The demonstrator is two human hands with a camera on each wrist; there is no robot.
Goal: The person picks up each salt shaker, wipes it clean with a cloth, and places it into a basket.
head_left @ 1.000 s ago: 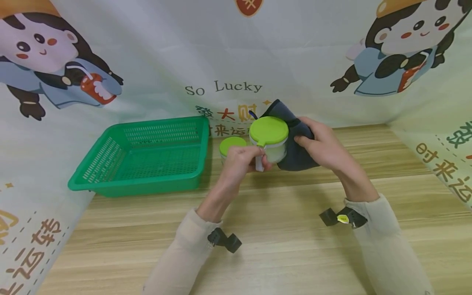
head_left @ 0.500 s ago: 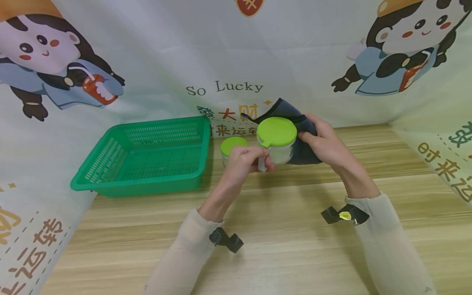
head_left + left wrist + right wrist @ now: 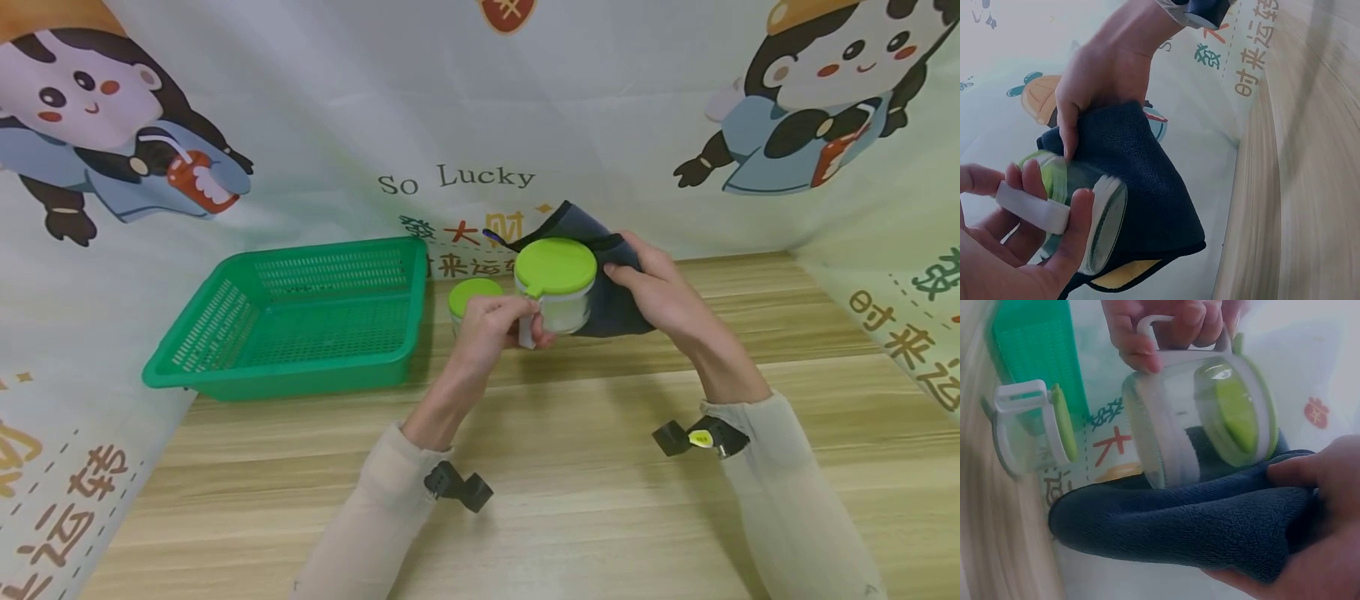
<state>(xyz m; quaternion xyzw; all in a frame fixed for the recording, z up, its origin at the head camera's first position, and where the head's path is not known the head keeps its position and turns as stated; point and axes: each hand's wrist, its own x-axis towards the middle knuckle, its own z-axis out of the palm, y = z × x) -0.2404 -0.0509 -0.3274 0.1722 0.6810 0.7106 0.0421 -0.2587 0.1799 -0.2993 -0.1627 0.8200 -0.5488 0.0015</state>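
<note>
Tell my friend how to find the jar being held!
Start at the green basket. Right of it stands a lime-lidded jar; farther right, the left hand grips a matching jar by its white handle. Unlike its neighbour, this one is off the table, beside a dark blue cloth.

Two green-lidded jars (image 3: pixel 557 279) (image 3: pixel 472 290); one dark blue cloth (image 3: pixel 617 310); one green basket (image 3: pixel 300 382); two hands (image 3: pixel 491 323) (image 3: pixel 658 290); two wrist cameras (image 3: pixel 459 486) (image 3: pixel 702 438)

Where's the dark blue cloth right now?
In the head view, the dark blue cloth is right of centre, held in the right grip, partly behind the lifted jar.
</note>
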